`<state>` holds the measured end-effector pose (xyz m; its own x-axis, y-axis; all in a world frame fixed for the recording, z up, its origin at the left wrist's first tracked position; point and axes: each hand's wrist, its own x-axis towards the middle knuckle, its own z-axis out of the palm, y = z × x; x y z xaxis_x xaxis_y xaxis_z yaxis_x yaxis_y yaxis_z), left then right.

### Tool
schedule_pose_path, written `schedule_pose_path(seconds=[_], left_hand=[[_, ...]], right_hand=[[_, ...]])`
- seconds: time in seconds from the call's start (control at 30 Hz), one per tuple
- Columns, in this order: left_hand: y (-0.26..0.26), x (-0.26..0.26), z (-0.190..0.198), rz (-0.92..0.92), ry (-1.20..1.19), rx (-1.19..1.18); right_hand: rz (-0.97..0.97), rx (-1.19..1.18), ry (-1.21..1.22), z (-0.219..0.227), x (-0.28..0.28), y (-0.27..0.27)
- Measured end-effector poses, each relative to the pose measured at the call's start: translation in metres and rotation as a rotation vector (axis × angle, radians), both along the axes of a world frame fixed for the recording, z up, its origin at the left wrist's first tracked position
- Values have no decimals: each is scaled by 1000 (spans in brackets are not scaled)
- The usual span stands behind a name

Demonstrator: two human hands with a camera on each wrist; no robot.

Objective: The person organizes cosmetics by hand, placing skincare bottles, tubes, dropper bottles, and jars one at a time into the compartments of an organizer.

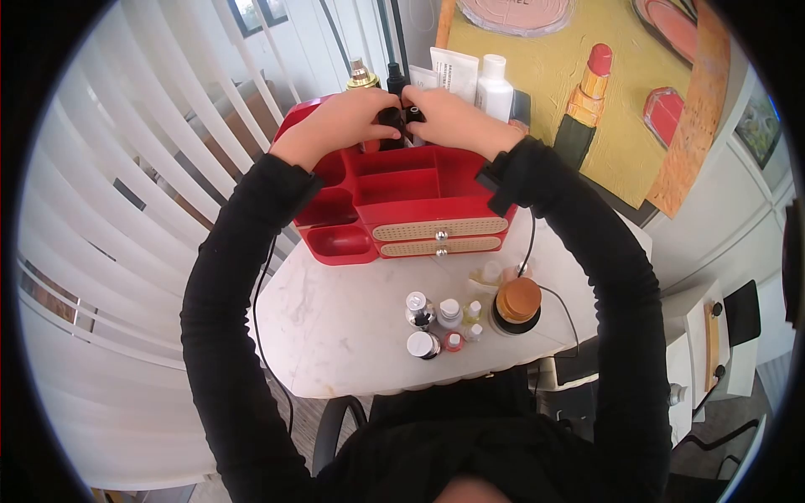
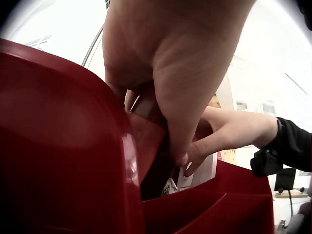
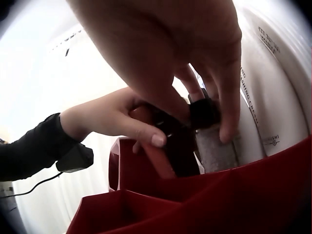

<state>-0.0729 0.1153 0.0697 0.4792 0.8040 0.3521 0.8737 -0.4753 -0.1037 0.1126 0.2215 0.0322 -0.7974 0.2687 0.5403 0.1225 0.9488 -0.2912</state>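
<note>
A red plastic cosmetics organizer (image 1: pixel 398 189) stands on the table, and both hands are at its back compartment. My left hand (image 1: pixel 352 117) has its fingers and thumb around a dark container (image 1: pixel 390 121); the container's lower part is hidden behind the organizer wall. Beside it shows an orange-red item (image 3: pixel 161 161), partly covered by the left thumb. My right hand (image 1: pixel 457 119) pinches a small bottle (image 3: pixel 217 148) by its black cap (image 3: pixel 204 113). White tubes (image 3: pixel 270 83) stand right next to the right hand's fingers. In the left wrist view the organizer's wall (image 2: pixel 68 141) fills the lower left.
A gold-topped bottle (image 1: pixel 360 75) and a white bottle (image 1: pixel 495 88) stand along the back. Several small bottles (image 1: pixel 450 313) and a brown-lidded jar (image 1: pixel 518 300) stand near the table's (image 1: pixel 335 335) front. Blinds hang at left; a painted board (image 1: pixel 520 67) leans at right.
</note>
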Motion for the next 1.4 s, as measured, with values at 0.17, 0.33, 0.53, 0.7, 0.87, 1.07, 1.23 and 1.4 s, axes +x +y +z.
schedule_pose_path(seconds=[0.17, 0.33, 0.53, 0.7, 0.87, 1.07, 1.23, 1.4], left_hand=[[-19, 9, 3, 107, -38, 5], [-30, 0, -8, -15, -193, 196], [-43, -6, -10, 54, -293, 182], [-41, -7, -17, 87, -288, 392], [-35, -3, -17, 189, -214, 438], [-32, -6, -25, 186, -183, 340], [-36, -9, -18, 176, -93, 305], [-44, -8, -16, 93, -171, 343]], right_hand=[[-54, -11, -108, 10, 2, -19], [-69, -11, -148, 7, -3, -15], [-34, -8, -119, 6, 0, -11], [-4, 0, -89, 6, 2, -5], [-32, -6, -73, 3, 3, -3], [-16, -101, -33, 7, 5, -2], [-21, -115, -60, 7, 5, -6], [1, -72, -72, 6, 24, -5]])
